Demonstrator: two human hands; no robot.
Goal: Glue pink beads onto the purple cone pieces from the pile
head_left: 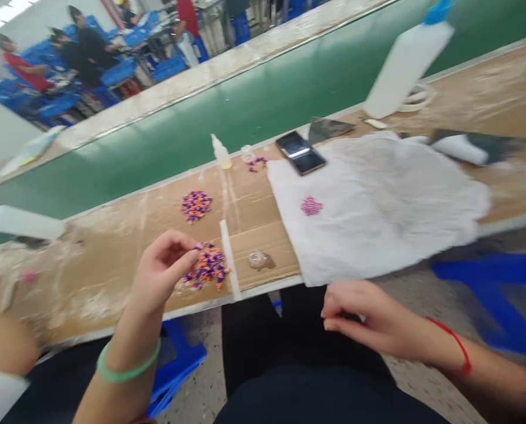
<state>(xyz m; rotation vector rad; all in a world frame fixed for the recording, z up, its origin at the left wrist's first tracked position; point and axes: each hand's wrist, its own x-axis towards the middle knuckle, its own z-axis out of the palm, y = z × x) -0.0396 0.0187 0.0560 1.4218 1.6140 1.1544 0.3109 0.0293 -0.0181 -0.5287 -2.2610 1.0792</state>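
My left hand (162, 270) reaches to a near pile of small purple and orange pieces (210, 264) on the bench. Its thumb and forefinger come together at the pile's left edge; whatever is between them is too small to make out. My right hand (360, 311) hovers over my lap, just off the bench edge by the white cloth (333, 247). Its fingers are curled closed and hide anything inside. A second purple and orange pile (196, 204) lies farther back. Between my hands a small clear round dish (257, 258) sits on cardboard, right of a white strip (230, 259).
Tiny pink pieces (311, 206) and a phone (301, 152) lie on the cloth. A small dropper bottle (221, 152) stands at the back. Large white bottles (406, 68) flank the bench. A co-worker's arm (6, 335) is at left; blue stools (501, 294) stand below.
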